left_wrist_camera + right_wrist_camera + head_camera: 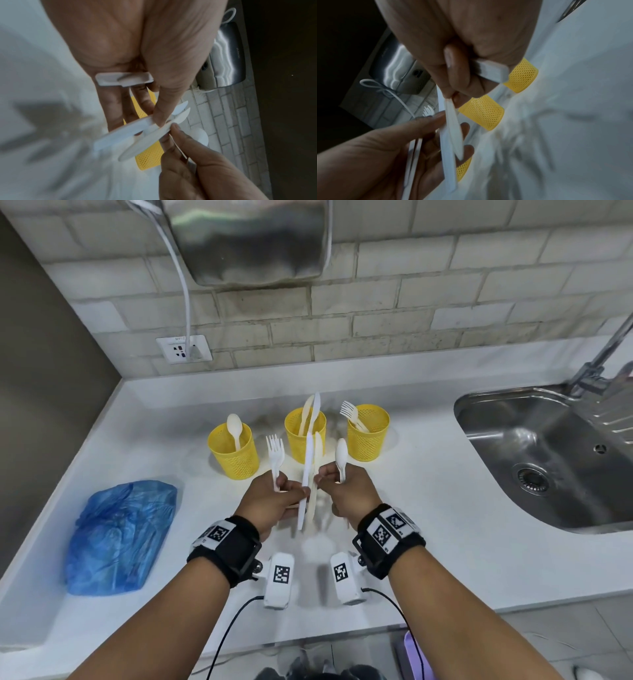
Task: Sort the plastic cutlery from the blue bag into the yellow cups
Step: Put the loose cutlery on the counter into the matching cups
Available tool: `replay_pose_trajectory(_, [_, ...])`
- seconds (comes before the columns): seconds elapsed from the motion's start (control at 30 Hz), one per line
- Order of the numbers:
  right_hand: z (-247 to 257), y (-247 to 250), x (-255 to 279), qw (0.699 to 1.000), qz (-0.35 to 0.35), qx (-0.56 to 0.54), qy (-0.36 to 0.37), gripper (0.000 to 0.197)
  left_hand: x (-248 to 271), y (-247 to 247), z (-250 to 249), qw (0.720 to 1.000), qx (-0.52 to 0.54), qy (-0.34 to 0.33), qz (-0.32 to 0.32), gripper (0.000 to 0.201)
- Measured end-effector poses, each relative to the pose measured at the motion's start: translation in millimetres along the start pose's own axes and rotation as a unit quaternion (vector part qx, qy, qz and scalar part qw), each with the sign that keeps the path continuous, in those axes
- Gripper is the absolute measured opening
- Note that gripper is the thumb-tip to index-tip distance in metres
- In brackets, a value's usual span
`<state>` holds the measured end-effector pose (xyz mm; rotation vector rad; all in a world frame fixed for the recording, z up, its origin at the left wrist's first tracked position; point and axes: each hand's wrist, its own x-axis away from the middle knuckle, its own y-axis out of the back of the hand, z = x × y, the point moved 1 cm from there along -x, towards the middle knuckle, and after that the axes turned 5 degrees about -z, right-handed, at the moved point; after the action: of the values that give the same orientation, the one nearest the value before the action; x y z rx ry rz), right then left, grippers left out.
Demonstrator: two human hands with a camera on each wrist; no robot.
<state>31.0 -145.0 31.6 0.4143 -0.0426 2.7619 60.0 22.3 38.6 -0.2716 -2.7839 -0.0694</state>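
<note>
Your left hand (270, 501) grips forks (275, 457) and knives (308, 474); right hand (346, 491) pinches a spoon (341, 455) (knives too), before the middle cup (301, 436), blue bag (120, 535) far left of it.

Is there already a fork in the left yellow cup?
No, the left yellow cup holds only a spoon; forks stand in the right cup.

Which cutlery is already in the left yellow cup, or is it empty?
Not empty: the left yellow cup holds one spoon, standing with its bowl above the rim.

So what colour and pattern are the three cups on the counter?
Yellow cups, perforated with a fine mesh of holes; the right wrist view shows it best.
</note>
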Motion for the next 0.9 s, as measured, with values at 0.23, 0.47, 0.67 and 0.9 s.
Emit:
replay_pose_trajectory(0.23, [4,3,-7,0.999,0.009,-0.035,-0.01,0.01,-1,-3,-4,1.0,-0.011,-0.013,-0.013,0.044])
replay_pose_trajectory(0.47, [4,-3,-15,0.999,-0.025,-0.04,-0.026,0.011,1,-10,-13,0.999,-0.017,-0.033,-0.013,0.039])
replay_pose_trajectory(0.67, [9,-10,-16,0.997,-0.026,-0.069,-0.021,0.011,0,-16,-23,0.999,-0.01,-0.037,0.002,0.015])
replay_pose_trajectory(0.9, [14,-8,-15,0.999,-0.013,-0.05,-0.009,0.012,-3,-16,-20,0.999,-0.011,-0.041,-0.004,0.029])
